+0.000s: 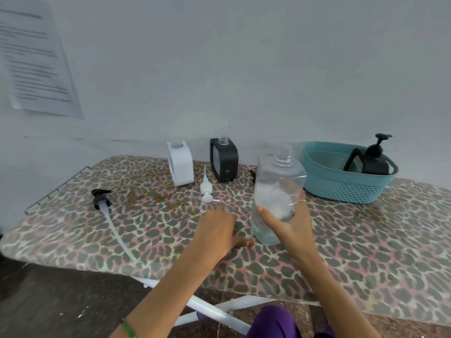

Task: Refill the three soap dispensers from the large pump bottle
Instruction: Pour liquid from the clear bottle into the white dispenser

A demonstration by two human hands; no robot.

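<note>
On the wall to your left hangs a printed sheet (pixel 39 62), its lines too blurred to read. On the leopard-print board (pixel 366 240) your right hand (pixel 290 223) grips the large clear bottle (pixel 278 189) (pump off, no legible label), beside the teal basket (pixel 341 184) holding a black dispenser (pixel 374 159). Your left hand (pixel 217 230) rests palm-down, fingers loosely spread, holding nothing; the uncapped white dispenser (pixel 180 164) and dark dispenser (pixel 224 161) stand by the wall.
</note>
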